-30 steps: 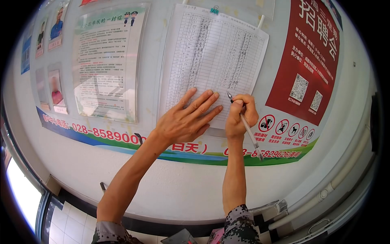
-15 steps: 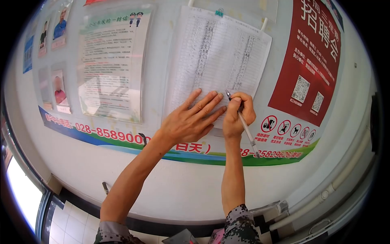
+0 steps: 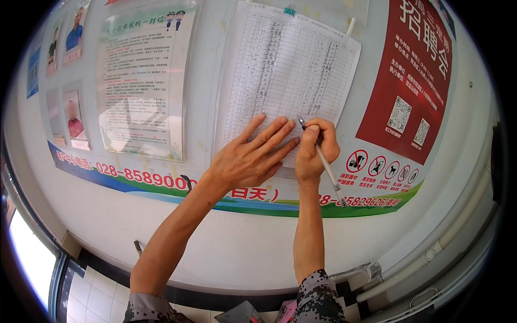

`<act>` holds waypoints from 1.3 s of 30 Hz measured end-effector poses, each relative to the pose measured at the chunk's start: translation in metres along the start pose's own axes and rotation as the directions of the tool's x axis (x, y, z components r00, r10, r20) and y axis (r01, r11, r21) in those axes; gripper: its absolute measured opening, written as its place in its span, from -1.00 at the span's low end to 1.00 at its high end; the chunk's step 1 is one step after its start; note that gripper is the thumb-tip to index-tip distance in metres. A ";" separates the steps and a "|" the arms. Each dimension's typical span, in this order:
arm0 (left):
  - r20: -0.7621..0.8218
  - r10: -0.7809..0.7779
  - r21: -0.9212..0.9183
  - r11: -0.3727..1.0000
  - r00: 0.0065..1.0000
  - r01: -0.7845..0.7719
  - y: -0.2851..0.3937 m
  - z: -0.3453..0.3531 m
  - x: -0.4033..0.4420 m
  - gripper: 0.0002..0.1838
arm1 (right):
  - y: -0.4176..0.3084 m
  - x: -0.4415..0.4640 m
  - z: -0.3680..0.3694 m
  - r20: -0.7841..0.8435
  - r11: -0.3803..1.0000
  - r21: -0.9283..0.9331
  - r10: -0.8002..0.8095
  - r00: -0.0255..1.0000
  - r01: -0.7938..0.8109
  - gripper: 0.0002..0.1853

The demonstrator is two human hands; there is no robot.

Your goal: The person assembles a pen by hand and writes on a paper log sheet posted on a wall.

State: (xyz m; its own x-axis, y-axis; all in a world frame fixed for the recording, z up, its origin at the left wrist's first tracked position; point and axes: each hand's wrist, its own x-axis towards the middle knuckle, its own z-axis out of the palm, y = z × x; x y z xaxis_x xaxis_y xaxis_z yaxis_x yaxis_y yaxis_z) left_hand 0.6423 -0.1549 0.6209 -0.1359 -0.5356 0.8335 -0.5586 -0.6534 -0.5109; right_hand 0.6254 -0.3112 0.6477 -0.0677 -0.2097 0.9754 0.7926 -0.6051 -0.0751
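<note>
Ruled sheet (image 3: 291, 75) was found on the wall board (image 3: 201, 99), a teal clip (image 3: 290, 9) at its top edge, columns of dark handwriting (image 3: 267, 70) visible. Its lower part was covered by the left hand (image 3: 250, 155), laid flat, fingers slightly spread, nothing seen gripped. A slim pen (image 3: 330, 169) was held in the right hand (image 3: 311, 156), fingers curled round the barrel, nib just beside the left fingertips; nib contact with paper could not be confirmed. Change noted: compared with one second earlier, the nib had been brought nearer to the left fingertips, the left hand's place on the sheet being kept. Judged: pen strokes in progress, paper steadied. Sheet was flanked by a printed notice (image 3: 142, 89) at left and a red poster (image 3: 389, 81) at right.
</note>
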 end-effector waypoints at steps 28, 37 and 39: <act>0.017 -0.002 -0.006 1.000 1.000 0.002 0.000 -0.001 0.000 -0.36 | -0.003 0.001 -0.002 -0.011 0.999 -0.018 -0.038 0.999 0.038 -0.94; 0.027 -0.004 -0.012 1.000 1.000 0.004 0.000 -0.002 0.000 -0.38 | 0.001 -0.002 0.001 -0.084 0.999 0.017 -0.026 0.996 0.027 -0.89; 0.032 -0.007 -0.016 1.000 0.999 0.007 0.000 -0.003 0.000 -0.38 | 0.001 -0.001 0.000 -0.074 1.000 0.017 -0.007 0.997 0.008 -0.90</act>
State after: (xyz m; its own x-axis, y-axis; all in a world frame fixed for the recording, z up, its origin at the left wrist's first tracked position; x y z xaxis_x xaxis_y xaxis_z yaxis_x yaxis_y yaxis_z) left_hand 0.6403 -0.1533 0.6215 -0.1059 -0.5482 0.8296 -0.5726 -0.6485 -0.5016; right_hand 0.6262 -0.3109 0.6465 -0.1179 -0.2617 0.9579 0.8021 -0.5938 -0.0635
